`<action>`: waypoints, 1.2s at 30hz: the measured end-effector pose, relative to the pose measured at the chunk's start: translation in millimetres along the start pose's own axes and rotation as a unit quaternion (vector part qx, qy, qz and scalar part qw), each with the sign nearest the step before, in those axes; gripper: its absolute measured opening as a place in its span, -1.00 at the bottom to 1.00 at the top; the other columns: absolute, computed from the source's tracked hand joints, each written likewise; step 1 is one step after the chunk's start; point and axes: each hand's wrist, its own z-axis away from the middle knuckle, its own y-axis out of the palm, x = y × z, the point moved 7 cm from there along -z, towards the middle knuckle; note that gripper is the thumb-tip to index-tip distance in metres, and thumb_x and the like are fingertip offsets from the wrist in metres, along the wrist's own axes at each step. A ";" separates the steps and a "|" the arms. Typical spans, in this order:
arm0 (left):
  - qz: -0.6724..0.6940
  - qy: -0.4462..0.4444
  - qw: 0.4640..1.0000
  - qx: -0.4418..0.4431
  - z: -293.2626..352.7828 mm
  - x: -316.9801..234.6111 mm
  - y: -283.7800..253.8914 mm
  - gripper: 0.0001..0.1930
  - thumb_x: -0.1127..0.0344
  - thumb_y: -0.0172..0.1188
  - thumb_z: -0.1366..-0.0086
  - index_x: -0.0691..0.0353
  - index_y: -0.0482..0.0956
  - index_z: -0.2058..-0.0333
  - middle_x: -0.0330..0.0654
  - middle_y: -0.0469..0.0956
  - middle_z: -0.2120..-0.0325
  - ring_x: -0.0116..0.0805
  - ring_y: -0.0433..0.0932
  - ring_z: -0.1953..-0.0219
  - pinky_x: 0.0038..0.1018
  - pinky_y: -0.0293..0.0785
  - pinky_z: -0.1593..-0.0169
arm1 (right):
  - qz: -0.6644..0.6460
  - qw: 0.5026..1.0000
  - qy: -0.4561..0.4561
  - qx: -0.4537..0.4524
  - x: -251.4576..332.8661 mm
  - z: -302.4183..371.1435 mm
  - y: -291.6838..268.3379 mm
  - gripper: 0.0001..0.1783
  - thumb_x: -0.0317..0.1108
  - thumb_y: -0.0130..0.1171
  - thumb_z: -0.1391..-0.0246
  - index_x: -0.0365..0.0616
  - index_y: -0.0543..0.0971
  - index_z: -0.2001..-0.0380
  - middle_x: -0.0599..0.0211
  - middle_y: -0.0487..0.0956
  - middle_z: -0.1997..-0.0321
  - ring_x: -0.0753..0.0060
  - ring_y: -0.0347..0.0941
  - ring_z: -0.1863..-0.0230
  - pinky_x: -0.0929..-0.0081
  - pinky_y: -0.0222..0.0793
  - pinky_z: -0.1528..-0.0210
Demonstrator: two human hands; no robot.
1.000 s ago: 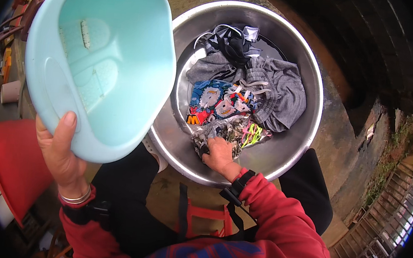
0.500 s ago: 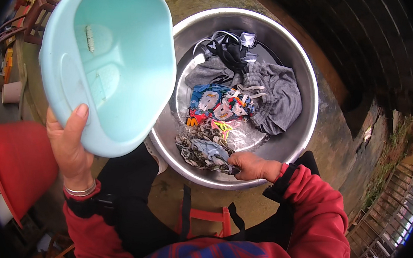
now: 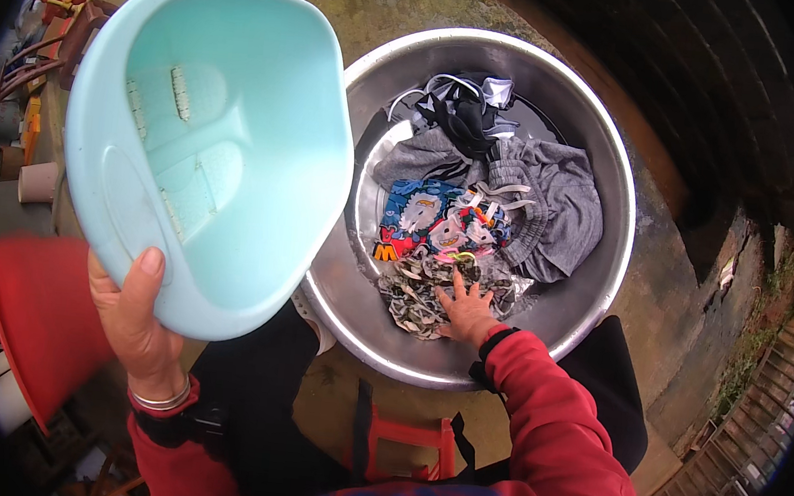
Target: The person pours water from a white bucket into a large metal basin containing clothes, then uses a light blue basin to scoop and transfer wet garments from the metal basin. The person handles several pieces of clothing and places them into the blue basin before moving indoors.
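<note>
My left hand (image 3: 141, 324) grips the lower rim of a light blue plastic tub (image 3: 251, 272), thumb on top, tilting it up beside a wide metal basin (image 3: 378, 347). The tub's inside faces me and holds nothing I can see. Over the basin's near side, my right hand (image 3: 469, 314) has its fingers spread on a crumpled camouflage-patterned cloth (image 3: 412, 292). Behind that cloth lies a colourful printed garment (image 3: 420, 210). Grey drawstring trousers (image 3: 559, 201) rest at the basin's right, and a black and white garment (image 3: 463, 111) lies at its far side. Some water shows in the basin.
A large red tub (image 3: 41, 319) stands at my left. A small red stool (image 3: 412, 441) shows between my legs. Farther left are a brown chair (image 3: 77, 45) and a pale pink pot (image 3: 37, 183). A ladder-like rack (image 3: 732, 443) lies at the right.
My right hand has let go of the camouflage cloth's near edge and now lies spread on it. The cloth sits deeper in the basin. The light blue tub is still held in my left hand.
</note>
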 end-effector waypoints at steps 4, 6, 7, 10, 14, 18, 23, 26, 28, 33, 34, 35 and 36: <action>-0.007 -0.015 1.000 0.002 1.6 0.1 -0.9 -0.51 0.37 0.08 -0.26 0.36 0.27 -0.16 -0.01 0.46 -0.02 -0.25 0.47 -0.04 -0.34 0.38 -0.15 | 0.004 1.000 -0.010 -0.009 -8.3 -12.2 -1.1 -0.06 0.16 0.34 0.18 0.31 0.24 -0.31 -0.01 -0.21 -0.49 -0.33 0.08 -0.33 -0.31 0.04 -0.25; -0.002 -0.007 1.000 0.008 1.8 -0.6 -0.8 -0.52 0.38 0.08 -0.26 0.36 0.28 -0.15 -0.01 0.46 -0.01 -0.25 0.47 -0.03 -0.34 0.38 -0.14 | -0.057 0.997 -0.045 0.010 -16.4 -20.5 -15.0 -0.17 0.17 0.32 0.17 0.23 0.37 -0.21 -0.07 -0.01 -0.42 -0.24 0.23 -0.25 -0.07 0.17 -0.24; -0.005 -0.002 1.000 0.005 2.0 -1.1 -1.5 -0.52 0.38 0.08 -0.26 0.36 0.28 -0.15 -0.02 0.46 -0.01 -0.25 0.47 -0.03 -0.34 0.38 -0.14 | -0.082 0.995 -0.059 0.027 -18.8 -24.7 -23.1 -0.22 0.18 0.31 0.16 0.18 0.44 -0.17 -0.09 0.09 -0.39 -0.20 0.30 -0.21 0.05 0.23 -0.23; -0.013 -0.006 1.000 -0.005 4.0 0.4 -2.0 -0.52 0.38 0.08 -0.26 0.36 0.28 -0.15 -0.02 0.46 0.00 -0.25 0.48 -0.03 -0.34 0.38 -0.13 | -0.114 0.977 -0.025 -0.180 -37.4 -49.1 -90.6 -0.48 -0.01 0.38 0.20 -0.01 0.60 0.15 0.05 0.44 -0.06 0.01 0.40 -0.07 0.20 0.34 -0.05; -0.013 -0.008 1.000 -0.012 2.4 0.9 -0.7 -0.51 0.37 0.09 -0.25 0.35 0.28 -0.14 -0.02 0.46 0.01 -0.24 0.48 -0.01 -0.34 0.39 -0.13 | -0.045 0.926 -0.005 -0.374 -37.4 -59.6 -139.2 -0.18 -0.12 0.46 0.33 0.16 0.41 -0.12 0.14 0.37 -0.18 0.02 0.25 -0.20 0.06 0.18 -0.17; -0.017 -0.003 1.000 0.010 -2.2 -2.1 5.9 -0.50 0.38 0.09 -0.24 0.35 0.28 -0.15 -0.02 0.46 0.01 -0.24 0.49 -0.01 -0.33 0.39 -0.12 | -0.022 0.983 0.037 -0.180 -28.2 -84.6 -110.4 -0.32 -0.08 0.38 0.26 0.20 0.46 -0.05 0.28 0.55 0.01 0.19 0.40 -0.10 0.10 0.22 -0.05; -0.014 -0.010 1.000 0.001 -7.8 -5.9 7.8 -0.50 0.39 0.09 -0.23 0.35 0.27 -0.15 -0.01 0.46 0.01 -0.23 0.48 -0.01 -0.33 0.39 -0.13 | -0.117 0.989 -0.038 -0.078 -33.1 -70.6 -78.1 -0.30 0.10 0.33 0.34 0.09 0.56 0.03 0.22 0.63 0.14 0.14 0.54 0.06 0.28 0.35 -0.01; -0.012 -0.012 1.000 -0.004 -10.8 -8.1 7.7 -0.50 0.40 0.08 -0.24 0.35 0.26 -0.15 0.00 0.46 0.01 -0.23 0.48 -0.02 -0.32 0.38 -0.14 | -0.218 0.973 -0.069 0.019 -44.0 -55.8 -55.6 -0.48 0.02 0.31 0.35 -0.09 0.64 0.30 0.24 0.63 0.36 0.27 0.58 0.26 0.37 0.45 0.23; -0.011 -0.012 1.000 -0.009 -15.6 -8.5 7.3 -0.49 0.40 0.08 -0.23 0.35 0.26 -0.16 0.00 0.46 0.01 -0.22 0.48 -0.02 -0.32 0.38 -0.14 | -0.316 0.938 -0.059 0.133 -46.7 -48.0 -34.8 -0.58 -0.10 0.32 0.38 -0.23 0.62 0.48 0.25 0.57 0.60 0.41 0.54 0.50 0.39 0.43 0.42; -0.001 -0.018 1.000 -0.010 -19.2 -9.6 8.2 -0.48 0.40 0.09 -0.22 0.36 0.25 -0.16 0.01 0.45 0.01 -0.22 0.47 -0.02 -0.32 0.38 -0.14 | -0.152 0.988 -0.009 0.009 -49.0 -58.1 -35.8 -0.59 -0.14 0.25 0.24 -0.18 0.64 0.31 0.11 0.64 0.30 0.19 0.59 0.23 0.28 0.45 0.18; -0.010 -0.026 0.999 -0.020 -20.8 -10.3 7.9 -0.48 0.40 0.09 -0.22 0.36 0.25 -0.16 0.01 0.46 0.01 -0.23 0.47 -0.02 -0.32 0.38 -0.14 | -0.113 0.993 0.022 -0.036 -50.3 -59.8 -43.9 -0.60 -0.15 0.23 0.19 -0.16 0.65 0.27 0.10 0.65 0.23 0.17 0.59 0.15 0.26 0.44 0.12; -0.010 -0.024 0.999 -0.021 -19.0 -10.3 6.7 -0.47 0.40 0.09 -0.22 0.37 0.25 -0.16 0.01 0.46 0.01 -0.23 0.48 -0.02 -0.33 0.38 -0.14 | -0.102 0.993 0.032 -0.047 -47.1 -62.6 -48.1 -0.61 -0.16 0.21 0.16 -0.14 0.65 0.25 0.10 0.63 0.18 0.15 0.56 0.09 0.23 0.40 0.06; -0.010 -0.021 1.000 -0.021 -18.2 -11.7 7.5 -0.47 0.40 0.10 -0.21 0.37 0.25 -0.16 0.01 0.46 0.01 -0.23 0.48 -0.01 -0.33 0.38 -0.13 | -0.086 0.993 0.048 -0.066 -45.0 -63.5 -56.9 -0.62 -0.18 0.19 0.12 -0.13 0.65 0.22 0.09 0.62 0.12 0.14 0.53 0.03 0.20 0.37 0.01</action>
